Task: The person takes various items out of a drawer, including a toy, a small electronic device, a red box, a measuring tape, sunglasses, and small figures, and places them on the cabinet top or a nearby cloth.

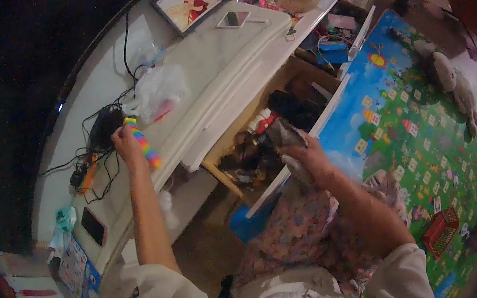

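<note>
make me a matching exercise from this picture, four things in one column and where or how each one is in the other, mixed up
1. rainbow-striped strip
2. red basket
3. framed picture
4. plastic bag

A. propped upright on the white tabletop
B. on the colourful mat
C. lying crumpled
D. held in the left hand

Pairs: 1-D, 2-B, 3-A, 4-C

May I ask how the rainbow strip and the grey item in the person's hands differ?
The rainbow strip is brightly banded, the grey item dull. The left hand holds the rainbow strip over the white countertop; the right hand holds the grey item at the open drawer. Both are held.
</note>
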`<state>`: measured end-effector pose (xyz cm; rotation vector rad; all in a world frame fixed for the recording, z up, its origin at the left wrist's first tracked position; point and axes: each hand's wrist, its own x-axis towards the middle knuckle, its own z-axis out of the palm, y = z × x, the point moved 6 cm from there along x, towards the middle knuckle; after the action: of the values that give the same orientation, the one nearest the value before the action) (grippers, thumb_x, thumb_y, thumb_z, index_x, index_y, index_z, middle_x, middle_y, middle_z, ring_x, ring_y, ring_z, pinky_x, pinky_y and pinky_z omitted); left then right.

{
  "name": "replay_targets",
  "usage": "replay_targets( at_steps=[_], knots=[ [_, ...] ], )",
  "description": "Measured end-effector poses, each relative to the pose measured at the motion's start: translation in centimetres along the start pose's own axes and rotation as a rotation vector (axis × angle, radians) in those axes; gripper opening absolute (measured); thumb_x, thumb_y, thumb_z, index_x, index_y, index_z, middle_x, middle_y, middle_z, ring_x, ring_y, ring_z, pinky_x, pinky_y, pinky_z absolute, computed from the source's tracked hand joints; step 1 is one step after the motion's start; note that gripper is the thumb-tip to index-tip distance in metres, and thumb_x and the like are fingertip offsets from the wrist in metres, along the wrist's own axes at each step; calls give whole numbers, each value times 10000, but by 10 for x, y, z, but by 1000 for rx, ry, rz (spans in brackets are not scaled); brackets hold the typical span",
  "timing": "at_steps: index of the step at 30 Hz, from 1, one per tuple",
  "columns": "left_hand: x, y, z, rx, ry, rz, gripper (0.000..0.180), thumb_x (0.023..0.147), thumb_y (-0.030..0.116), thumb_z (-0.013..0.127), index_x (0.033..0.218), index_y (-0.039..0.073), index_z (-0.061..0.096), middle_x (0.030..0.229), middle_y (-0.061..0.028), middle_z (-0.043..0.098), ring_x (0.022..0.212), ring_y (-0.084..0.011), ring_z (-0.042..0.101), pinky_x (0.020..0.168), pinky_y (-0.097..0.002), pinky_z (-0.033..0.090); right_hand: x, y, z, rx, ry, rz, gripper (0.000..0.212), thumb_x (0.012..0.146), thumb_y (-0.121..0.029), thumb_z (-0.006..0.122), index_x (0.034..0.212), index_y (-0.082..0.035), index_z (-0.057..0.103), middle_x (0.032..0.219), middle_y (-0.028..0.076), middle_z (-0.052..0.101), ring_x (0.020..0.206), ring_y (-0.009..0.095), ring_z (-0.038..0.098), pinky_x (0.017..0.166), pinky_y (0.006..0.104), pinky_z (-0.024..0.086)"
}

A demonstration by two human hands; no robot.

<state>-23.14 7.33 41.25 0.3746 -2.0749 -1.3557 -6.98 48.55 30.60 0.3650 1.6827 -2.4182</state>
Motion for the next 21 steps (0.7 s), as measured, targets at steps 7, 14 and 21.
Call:
replay_targets(
  at_steps=[7, 14, 21],
  knots=[
    [15, -23, 11, 165, -26, -38, 534, 817, 373, 543, 1216, 25, 472, 1164, -215, 517, 1073, -327, 509, 888, -387, 407, 19, 10, -37, 114, 262, -8, 339, 786, -100, 620, 1112, -54, 540, 913, 72, 611, 747, 183, 576, 639, 324, 490],
    [-183, 35, 100, -102, -642, 288, 318, 824, 34, 552, 1132, -41, 526, 1143, -159, 547, 1108, -292, 498, 954, -364, 384, 14, -9, -52, 180, 356, 20, 351, 807, -127, 610, 1132, -50, 501, 893, 87, 592, 734, 208, 585, 627, 342, 502],
    [-306, -82, 199, 670, -1022, 912, 273, 766, 116, 591, 1031, 51, 590, 1023, -116, 554, 1002, -302, 517, 838, -397, 425, 29, -8, -59, 243, 353, -40, 357, 805, -129, 619, 1133, -58, 495, 909, 81, 587, 737, 183, 582, 626, 325, 502]
  ],
)
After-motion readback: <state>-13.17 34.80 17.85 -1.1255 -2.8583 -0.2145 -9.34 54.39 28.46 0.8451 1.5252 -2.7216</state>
